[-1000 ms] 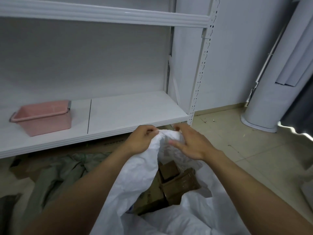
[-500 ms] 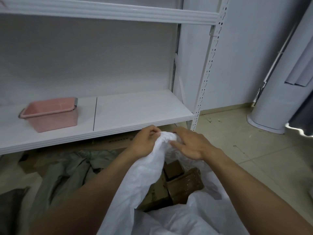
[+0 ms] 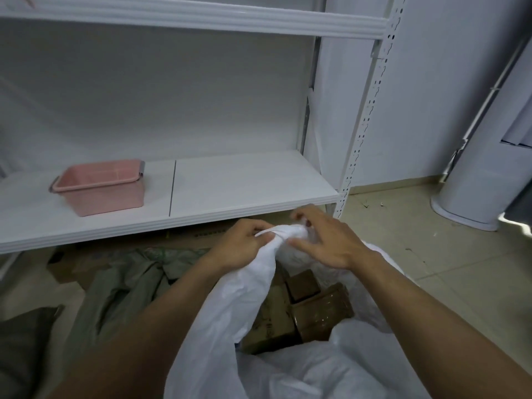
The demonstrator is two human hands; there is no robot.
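A big white sack [image 3: 230, 306] stands on the floor right in front of me, its mouth gaping. Inside it lie several brown cardboard boxes [image 3: 313, 306], some wrapped in tape. My left hand [image 3: 244, 243] grips the bunched far rim of the sack with curled fingers. My right hand [image 3: 325, 240] is on the same rim just to the right, thumb and fingertips pinching the white fabric. Both forearms reach over the sack from below.
A white metal shelf [image 3: 244, 182] runs behind the sack, with a pink plastic basket [image 3: 100, 187] on its left part. Flattened cardboard and grey-green bags [image 3: 121, 286] lie on the floor under it. A white cylindrical unit [image 3: 483, 180] stands at the right on the tiled floor.
The view has shifted a little to the left and down. Both hands have stayed on the sack's rim, the right hand's fingers working over the bunched fabric.
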